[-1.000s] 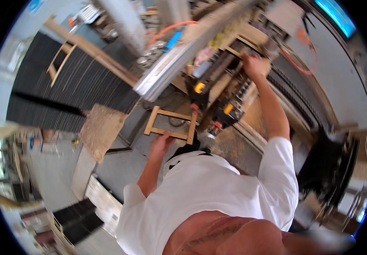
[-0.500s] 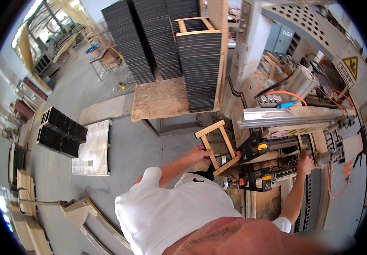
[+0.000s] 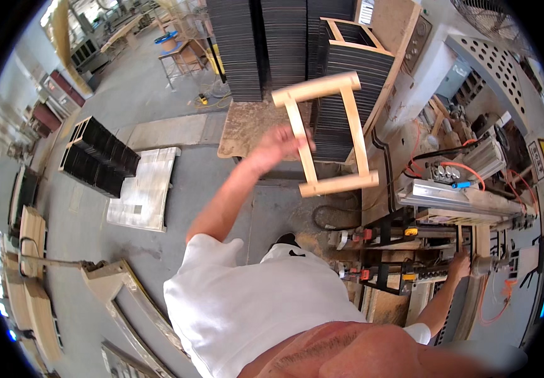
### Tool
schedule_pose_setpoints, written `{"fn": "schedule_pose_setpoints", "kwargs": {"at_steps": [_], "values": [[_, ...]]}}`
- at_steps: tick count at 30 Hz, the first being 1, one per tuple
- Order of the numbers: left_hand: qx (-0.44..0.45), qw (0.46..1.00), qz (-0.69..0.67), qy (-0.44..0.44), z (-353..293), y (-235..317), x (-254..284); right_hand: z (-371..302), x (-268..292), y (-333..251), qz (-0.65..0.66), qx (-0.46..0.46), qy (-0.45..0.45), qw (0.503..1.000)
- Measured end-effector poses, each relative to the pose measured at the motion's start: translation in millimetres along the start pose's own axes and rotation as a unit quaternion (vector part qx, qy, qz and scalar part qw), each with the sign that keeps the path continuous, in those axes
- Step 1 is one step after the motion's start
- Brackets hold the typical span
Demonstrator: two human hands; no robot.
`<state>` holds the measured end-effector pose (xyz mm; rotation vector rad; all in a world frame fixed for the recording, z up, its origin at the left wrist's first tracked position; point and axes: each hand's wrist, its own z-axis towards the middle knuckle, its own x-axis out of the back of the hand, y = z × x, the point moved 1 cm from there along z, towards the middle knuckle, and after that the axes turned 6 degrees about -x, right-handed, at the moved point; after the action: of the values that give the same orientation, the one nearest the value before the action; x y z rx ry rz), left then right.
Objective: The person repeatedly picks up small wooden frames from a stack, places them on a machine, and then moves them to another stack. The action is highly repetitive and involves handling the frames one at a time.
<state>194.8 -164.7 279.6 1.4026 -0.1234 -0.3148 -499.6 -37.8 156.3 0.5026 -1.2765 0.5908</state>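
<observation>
Left hand [image 3: 277, 147]: open room leftward, above the floor [image 3: 199, 170]
Frame [image 3: 354, 129]: stacks [image 3: 235, 53] stand beyond, barring the way ahead
Right hand [image 3: 457, 268]: beam [image 3: 458, 199] ahead, brackets [image 3: 383, 276] to the left, cylinder [image 3: 483, 265] close at right

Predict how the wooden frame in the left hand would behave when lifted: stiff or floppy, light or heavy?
The wooden frame looks stiff, since its four straight bars join into a closed rectangle. It is probably light for its size: the middle is open, and the left hand alone holds it by one bar.
</observation>
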Motion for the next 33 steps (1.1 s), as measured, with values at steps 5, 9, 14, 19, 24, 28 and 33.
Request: {"fn": "schedule_pose_setpoints", "kwargs": {"at_steps": [5, 9, 14, 19, 24, 28, 33], "values": [[-0.132, 0.987, -0.07, 0.051, 85, 58, 78, -17, 13, -31, 0.095, -0.012, 0.19, 0.977], [-0.139, 0.978, -0.153, -0.016, 199, 78, 132, -82, 57, -95, 0.462, 0.006, 0.154, 0.874], [-0.065, 0.983, -0.166, -0.047, 325, 88, 136, -173, 86, -177, 0.541, 0.011, 0.13, 0.831], [0.054, 0.983, 0.155, -0.078, 389, 66, 110, -250, 45, -192, 0.513, -0.08, 0.024, 0.854], [-0.028, 0.942, 0.335, -0.016, 387, 68, 94, -310, 14, -176, 0.507, -0.205, -0.026, 0.837], [-0.275, 0.847, 0.45, 0.063, 338, 100, 68, -337, -1, -161, 0.51, -0.253, -0.007, 0.822], [-0.374, 0.728, 0.566, -0.093, 289, 119, 6, -343, 7, -143, 0.53, -0.236, -0.003, 0.815]]}}
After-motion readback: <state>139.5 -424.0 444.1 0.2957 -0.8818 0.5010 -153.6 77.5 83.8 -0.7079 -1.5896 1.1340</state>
